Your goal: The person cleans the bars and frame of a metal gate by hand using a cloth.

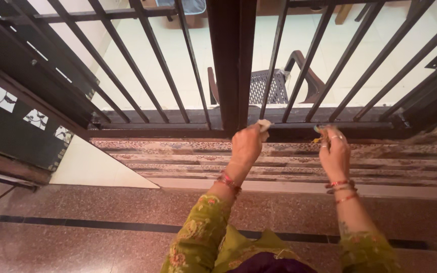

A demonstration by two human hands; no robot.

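As a person leans toward a dark metal barred gate [231, 65], the left hand [247, 144] is closed around a small pale wad of cloth [264, 124] pressed on the gate's bottom rail [299, 130]; steady, firm strokes along the rail would likely serve best. The right hand [334, 151], fingers curled tight, pinches a small yellowish object [318, 135] against the same rail
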